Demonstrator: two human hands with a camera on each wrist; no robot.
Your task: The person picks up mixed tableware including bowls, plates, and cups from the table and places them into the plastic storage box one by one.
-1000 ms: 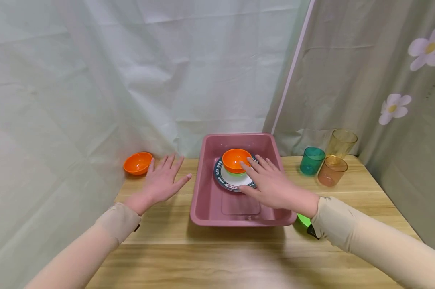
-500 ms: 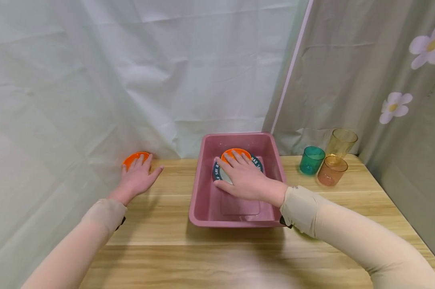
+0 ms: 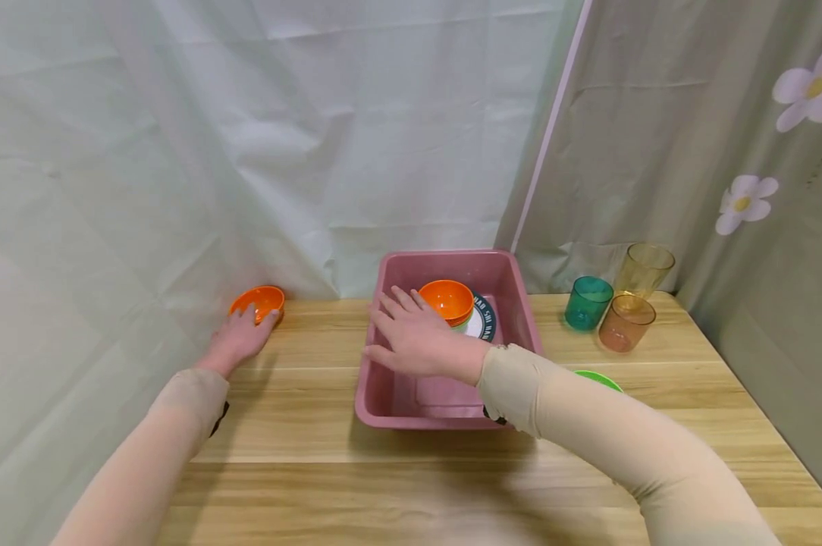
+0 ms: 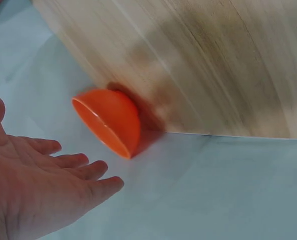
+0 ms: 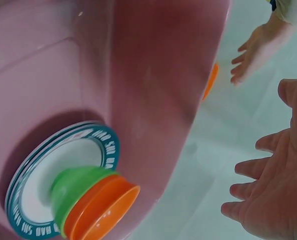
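Note:
At the table's back left, an orange bowl lies just beyond the fingers of my left hand. In the left wrist view the fingers of that hand are extended and stop short of the bowl. My right hand hovers over the left side of a pink tub, fingers spread and holding nothing. Inside the tub, white plates with a dark teal lettered rim carry a nested stack: a green bowl at the bottom, orange bowls on top. My right hand covers part of the plates in the head view.
Right of the tub stand a teal cup, a pinkish-orange cup and a taller yellow cup. A green item is mostly hidden behind my right sleeve. Pale curtains close off the back and sides of the wooden table.
My left hand has moved left to the orange bowl, its fingers now over the near rim. The right hand has swept left across the tub, uncovering the stacked bowls again.

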